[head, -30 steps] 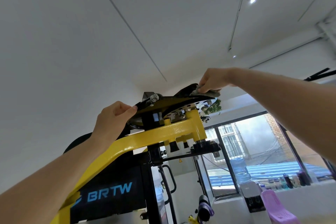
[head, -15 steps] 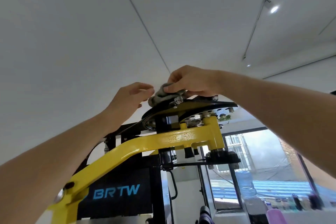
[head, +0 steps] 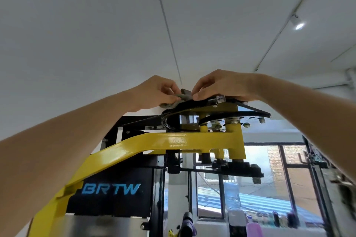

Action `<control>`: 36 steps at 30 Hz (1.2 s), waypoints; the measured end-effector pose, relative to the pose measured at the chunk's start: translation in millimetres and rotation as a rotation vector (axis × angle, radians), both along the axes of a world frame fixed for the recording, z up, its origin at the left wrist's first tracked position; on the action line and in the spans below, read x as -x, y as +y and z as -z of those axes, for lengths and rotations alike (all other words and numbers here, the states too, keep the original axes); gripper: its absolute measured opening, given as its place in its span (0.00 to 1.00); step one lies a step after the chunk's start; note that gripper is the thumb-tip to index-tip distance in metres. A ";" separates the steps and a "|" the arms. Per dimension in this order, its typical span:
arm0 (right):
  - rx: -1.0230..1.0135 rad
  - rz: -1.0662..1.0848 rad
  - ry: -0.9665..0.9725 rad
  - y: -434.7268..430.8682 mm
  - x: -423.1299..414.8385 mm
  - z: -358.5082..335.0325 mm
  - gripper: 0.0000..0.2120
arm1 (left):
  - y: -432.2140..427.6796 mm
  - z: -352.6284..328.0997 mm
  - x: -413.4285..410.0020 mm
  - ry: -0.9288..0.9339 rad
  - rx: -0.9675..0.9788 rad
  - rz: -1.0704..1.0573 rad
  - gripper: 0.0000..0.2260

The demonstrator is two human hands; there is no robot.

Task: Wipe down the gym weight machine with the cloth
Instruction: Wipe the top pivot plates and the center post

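The left hand [head: 158, 92] curls its grip around the grey cloth [head: 181, 98], bunched on top of the yellow-and-black weight machine [head: 173, 140]. The right hand [head: 219, 86] pinches the cloth's other side, fingers bent over it.

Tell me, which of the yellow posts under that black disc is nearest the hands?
The short left yellow post, standing under the black disc closest to the cloth both hands pinch. The taller right yellow post stands farther right, toward the window.
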State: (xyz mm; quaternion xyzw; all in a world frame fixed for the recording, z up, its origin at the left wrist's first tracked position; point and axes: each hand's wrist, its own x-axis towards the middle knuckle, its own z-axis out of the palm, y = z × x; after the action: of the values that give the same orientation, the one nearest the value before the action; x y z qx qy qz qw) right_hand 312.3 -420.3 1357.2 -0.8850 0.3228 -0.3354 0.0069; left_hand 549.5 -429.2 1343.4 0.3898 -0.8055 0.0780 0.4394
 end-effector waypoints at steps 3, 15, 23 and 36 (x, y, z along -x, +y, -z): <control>-0.004 -0.011 -0.001 1.5 -4.4 1.6 0.09 | -22.6 -4.5 -19.7 0.008 -0.058 -0.104 0.03; 0.028 -0.043 -0.089 5.2 1.2 16.9 0.13 | -42.9 1.9 -20.7 0.197 -0.198 0.056 0.05; 0.023 -0.018 -0.151 3.9 5.9 19.2 0.13 | -2.2 2.8 -12.8 0.133 -0.186 0.293 0.06; 0.302 -0.177 -0.329 -7.1 71.9 33.0 0.05 | 36.4 14.7 78.3 -0.046 0.172 0.235 0.04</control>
State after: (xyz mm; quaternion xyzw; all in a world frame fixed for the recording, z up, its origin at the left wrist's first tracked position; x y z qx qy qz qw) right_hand 240.4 -427.5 1324.2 -0.8344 0.1847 -0.5174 -0.0436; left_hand 471.2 -392.8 1328.7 0.2516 -0.8459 0.1039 0.4587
